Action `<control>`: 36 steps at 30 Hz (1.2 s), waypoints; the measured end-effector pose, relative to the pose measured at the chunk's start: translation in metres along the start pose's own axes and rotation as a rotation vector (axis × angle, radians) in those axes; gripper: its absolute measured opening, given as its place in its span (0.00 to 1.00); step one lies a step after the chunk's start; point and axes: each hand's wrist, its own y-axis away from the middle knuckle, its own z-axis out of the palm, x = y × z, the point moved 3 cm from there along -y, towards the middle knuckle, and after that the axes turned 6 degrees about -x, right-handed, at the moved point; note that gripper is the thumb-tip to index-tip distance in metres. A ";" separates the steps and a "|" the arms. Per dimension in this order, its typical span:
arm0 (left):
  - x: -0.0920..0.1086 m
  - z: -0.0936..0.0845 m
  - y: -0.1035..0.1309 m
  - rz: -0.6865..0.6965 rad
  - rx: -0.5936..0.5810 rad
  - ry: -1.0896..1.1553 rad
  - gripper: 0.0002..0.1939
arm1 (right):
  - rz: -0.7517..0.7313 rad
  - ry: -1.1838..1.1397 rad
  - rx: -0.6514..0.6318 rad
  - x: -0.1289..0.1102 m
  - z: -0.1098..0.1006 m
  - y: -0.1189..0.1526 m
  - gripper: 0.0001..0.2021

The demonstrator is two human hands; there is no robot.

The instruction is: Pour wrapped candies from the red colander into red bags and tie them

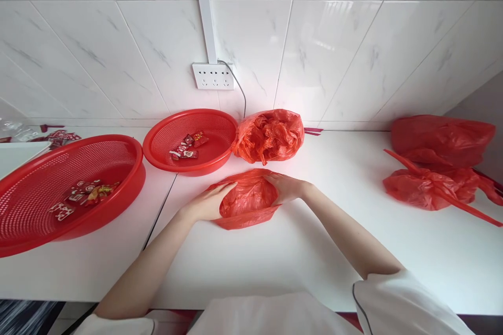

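A thin red plastic bag (248, 198) stands on the white table in front of me, its mouth spread wide. My left hand (209, 202) holds its left rim, with part of the fingers hidden by the plastic. On the opposite side my right hand (288, 188) grips the right rim, its fingertips partly out of sight in the bag. Just behind is a crumpled bundle of red plastic bags (271, 136). Left of that bundle, a red basket (214, 168) contains several small red packets (186, 147).
A larger red basket (129, 188) with small wrapped packets (84, 196) occupies the left. Two filled red bags (442, 138) rest on the table (334, 272) at far right. A power socket (214, 76) with a grey cable is on the tiled wall.
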 end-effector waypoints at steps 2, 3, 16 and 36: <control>0.004 -0.004 -0.002 0.063 0.018 0.123 0.34 | -0.052 -0.086 -0.047 0.004 0.004 -0.002 0.43; 0.005 -0.005 -0.004 0.106 0.036 0.180 0.32 | -0.067 -0.116 -0.064 0.006 0.006 -0.003 0.46; -0.042 -0.009 -0.020 -0.370 0.572 1.734 0.30 | -0.155 -0.249 0.358 -0.042 -0.058 0.019 0.19; -0.027 0.015 -0.027 -0.046 0.790 1.686 0.04 | 0.034 -0.317 0.184 -0.023 -0.044 -0.009 0.23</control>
